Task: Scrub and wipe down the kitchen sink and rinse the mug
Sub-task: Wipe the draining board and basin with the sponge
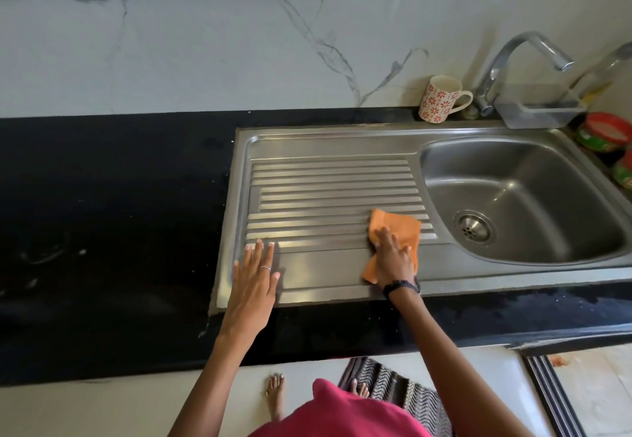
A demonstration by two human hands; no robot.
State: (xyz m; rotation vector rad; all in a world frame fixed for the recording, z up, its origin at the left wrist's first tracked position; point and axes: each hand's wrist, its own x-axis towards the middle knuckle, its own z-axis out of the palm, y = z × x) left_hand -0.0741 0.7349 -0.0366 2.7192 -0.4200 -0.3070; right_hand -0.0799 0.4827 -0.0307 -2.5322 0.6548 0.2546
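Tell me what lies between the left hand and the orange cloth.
Only bare steel drainboard lies between the left hand and the orange cloth, as the head view shows.

One wide-angle view only, worn on the person's head, looking forward and steeply down from close above the black stone desk (102, 231). It faces the white veined marble wall (205, 43); the stainless steel sink (342, 142) fills the middle, floor and bare feet along the bottom edge.
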